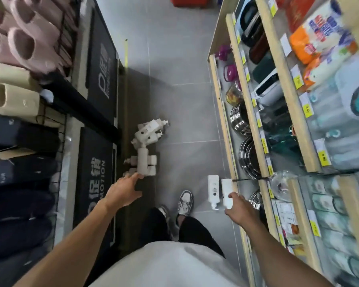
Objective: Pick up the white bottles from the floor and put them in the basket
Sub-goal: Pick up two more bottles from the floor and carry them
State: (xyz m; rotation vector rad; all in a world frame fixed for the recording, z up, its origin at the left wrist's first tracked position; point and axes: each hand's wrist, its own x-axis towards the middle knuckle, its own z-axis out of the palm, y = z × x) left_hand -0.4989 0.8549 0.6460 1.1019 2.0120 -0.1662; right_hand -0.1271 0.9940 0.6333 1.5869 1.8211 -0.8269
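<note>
On the grey tiled floor (174, 100), across the aisle from the wooden shelf unit (251, 112), a heap of white pump bottles (147, 133) lies tumbled together. It rests partly on a dark strip of flooring (133, 104) on the side far from the shelf unit. The bottles point in different directions, some with their pump heads turned toward the shelf unit.

The person's left hand (122, 192) reaches out to the heap with its fingers stretched long and spread, nothing closed in it. The tip of one finger touches the base of the nearest bottle (143, 162), a round one lying lengthwise at the near end of the heap.

The right hand (239, 210) is just beside the lower edge of the shelf unit. Its thumb is pressed on the front of the shelf-side bottle (226, 187) and the other fingers are wrapped behind it, so the hand grips that bottle. A second bottle (213, 189) sits flush against it on the side away from the shelf unit, pump end pointing toward the person. Whether the hand also holds this one cannot be told.

The person's sneakers (184, 201) stand between the heap and the shelf unit.
</note>
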